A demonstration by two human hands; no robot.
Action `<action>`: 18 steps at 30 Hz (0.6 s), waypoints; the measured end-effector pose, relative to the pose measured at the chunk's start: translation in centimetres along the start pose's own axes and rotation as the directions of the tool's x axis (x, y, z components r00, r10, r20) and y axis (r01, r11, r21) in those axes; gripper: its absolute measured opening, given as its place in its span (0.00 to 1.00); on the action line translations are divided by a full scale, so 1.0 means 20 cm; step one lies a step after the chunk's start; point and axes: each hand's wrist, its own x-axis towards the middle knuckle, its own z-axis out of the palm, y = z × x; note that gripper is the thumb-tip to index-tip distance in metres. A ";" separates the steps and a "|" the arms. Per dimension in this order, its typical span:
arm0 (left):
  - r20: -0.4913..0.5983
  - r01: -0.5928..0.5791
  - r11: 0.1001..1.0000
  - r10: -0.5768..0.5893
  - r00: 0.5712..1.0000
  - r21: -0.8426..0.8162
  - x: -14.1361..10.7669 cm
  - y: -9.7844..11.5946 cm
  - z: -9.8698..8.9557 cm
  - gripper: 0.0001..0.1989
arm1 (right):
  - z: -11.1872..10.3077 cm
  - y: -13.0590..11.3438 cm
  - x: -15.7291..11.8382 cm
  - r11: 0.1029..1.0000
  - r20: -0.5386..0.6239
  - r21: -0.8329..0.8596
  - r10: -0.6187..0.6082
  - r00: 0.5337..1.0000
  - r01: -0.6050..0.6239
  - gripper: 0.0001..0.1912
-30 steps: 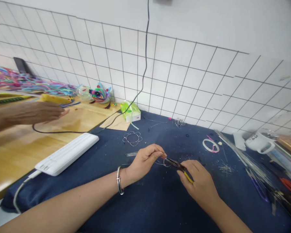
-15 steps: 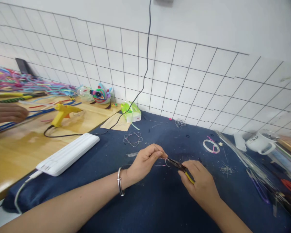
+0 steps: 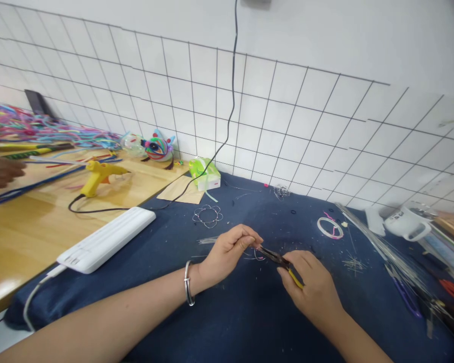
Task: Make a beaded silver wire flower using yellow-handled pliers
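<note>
My left hand (image 3: 234,249) pinches a thin curved wire (image 3: 258,256) between thumb and fingers, above the dark blue cloth (image 3: 227,322). The tips of the pliers (image 3: 283,260), black with yellow-edged handles, meet the wire right at my left fingertips. Wrapped around their handles is my right hand (image 3: 312,280). The jaws look closed, though the exact grip on the wire is too small to make out. Behind my left hand lies a flower-shaped wire ring (image 3: 208,217), with a bundle of straight wires (image 3: 207,241) nearer to me.
A white power strip (image 3: 106,239) and a yellow glue gun (image 3: 98,176) are on the left. A co-worker's hand (image 3: 2,172) is at the far left. Long wires (image 3: 378,244), a white tape roll (image 3: 329,228), a white mug (image 3: 406,225) and purple-handled scissors (image 3: 404,292) lie right.
The wire's curve has shifted slightly left, closer beneath my left fingertips. Both my hands stay almost in place. The co-worker's hand has moved left.
</note>
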 end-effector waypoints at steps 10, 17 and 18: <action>0.007 -0.008 0.998 0.007 1.000 0.062 -0.01 0.00 0.01 0.10 | 0.00 -0.01 0.00 1.000 0.000 -0.031 0.001 1.000 -0.001 0.08; -0.013 0.021 1.000 -0.021 1.000 0.016 -0.01 -0.01 0.01 0.09 | 0.00 -0.01 -0.01 0.998 0.015 -0.056 0.005 1.000 -0.005 0.09; -0.016 0.020 1.000 -0.020 1.000 0.013 -0.01 -0.01 0.01 0.09 | 0.00 -0.01 0.00 0.998 0.015 -0.062 0.002 1.000 -0.001 0.09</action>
